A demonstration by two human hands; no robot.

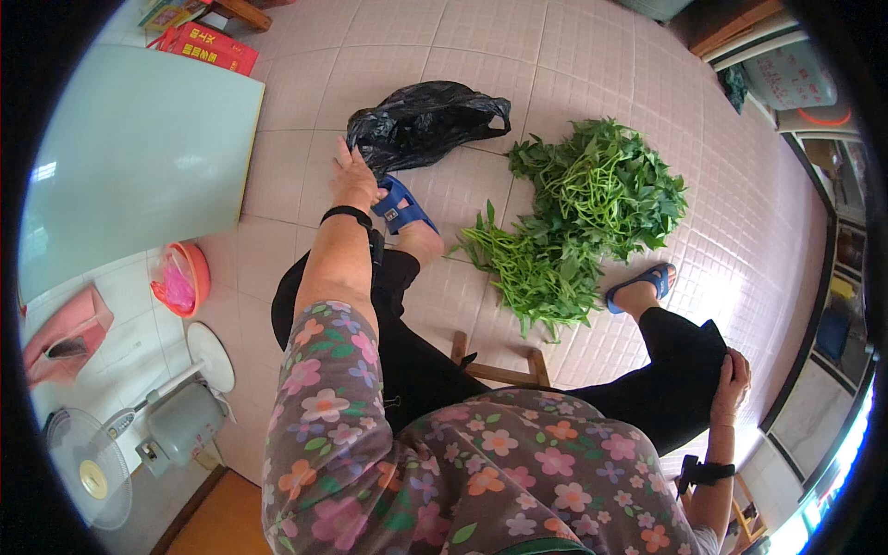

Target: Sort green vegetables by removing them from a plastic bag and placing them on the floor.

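A crumpled black plastic bag lies on the tiled floor, its loop handle towards the right. My left hand reaches down to the bag's near left end, fingers apart; I see no part of the bag gripped. My right hand rests against my right knee, on the black trouser leg, and its fingers are partly hidden. Between my feet a large heap of green leafy stems spreads over the floor. A smaller bunch of leafy stems adjoins it on the near side.
Blue sandals are on my left foot and right foot. A wooden stool shows below me. To the left stand a pale-topped table, an orange basin with a pink bag, and a fan. Cabinets line the right.
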